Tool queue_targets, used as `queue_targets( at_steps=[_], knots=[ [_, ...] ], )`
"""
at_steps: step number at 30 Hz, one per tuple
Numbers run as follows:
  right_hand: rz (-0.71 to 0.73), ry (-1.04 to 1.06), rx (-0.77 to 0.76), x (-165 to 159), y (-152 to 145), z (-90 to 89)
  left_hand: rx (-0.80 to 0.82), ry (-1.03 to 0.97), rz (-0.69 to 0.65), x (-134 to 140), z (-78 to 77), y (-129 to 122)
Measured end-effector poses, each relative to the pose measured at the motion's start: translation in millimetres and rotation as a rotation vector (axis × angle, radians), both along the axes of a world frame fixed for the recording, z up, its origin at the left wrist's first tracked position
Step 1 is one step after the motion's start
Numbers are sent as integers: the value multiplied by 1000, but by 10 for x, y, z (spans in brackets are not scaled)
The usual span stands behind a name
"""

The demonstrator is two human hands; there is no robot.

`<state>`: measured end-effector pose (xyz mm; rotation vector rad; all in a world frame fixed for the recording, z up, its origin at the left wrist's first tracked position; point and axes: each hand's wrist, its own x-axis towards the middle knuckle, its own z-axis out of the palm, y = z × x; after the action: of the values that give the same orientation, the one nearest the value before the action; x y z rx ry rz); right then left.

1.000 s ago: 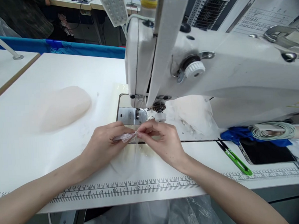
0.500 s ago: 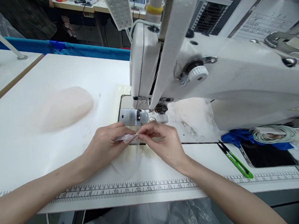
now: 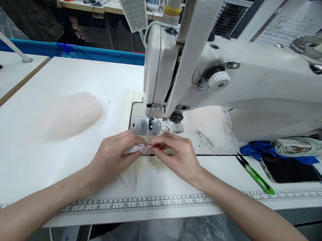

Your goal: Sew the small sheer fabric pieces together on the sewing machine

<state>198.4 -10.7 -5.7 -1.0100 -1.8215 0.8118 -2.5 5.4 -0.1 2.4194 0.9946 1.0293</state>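
One white counter carries a white sewing machine at two o'clock. Near the counter's centre, just at six o'clock of the needle plate, the left hand and right hand each pinch a thin sheer fabric piece, both grips clenched on it.

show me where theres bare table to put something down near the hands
Bare white tabletop runs from the pale mound of sheer fabric back to the blue edge. It is crowded on the right: green thread snips, dark phone, coiled cable. Left hand and right hand pinch sheer fabric before the white sewing machine.
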Motion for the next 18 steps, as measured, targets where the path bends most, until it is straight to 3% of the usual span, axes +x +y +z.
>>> queue_targets(
  at_steps=[3, 9, 18],
  knots=[
    [5, -55, 191, 32, -2, -19, 76, 9, -21, -6, -8, -6],
    [-17, -161, 541, 79, 1, -47, 75, 50, -67, -19, -22, -23],
    [-41, -214, 619, 78, -8, -39, 158, 31, -71, -30, 7, -21]
  ],
)
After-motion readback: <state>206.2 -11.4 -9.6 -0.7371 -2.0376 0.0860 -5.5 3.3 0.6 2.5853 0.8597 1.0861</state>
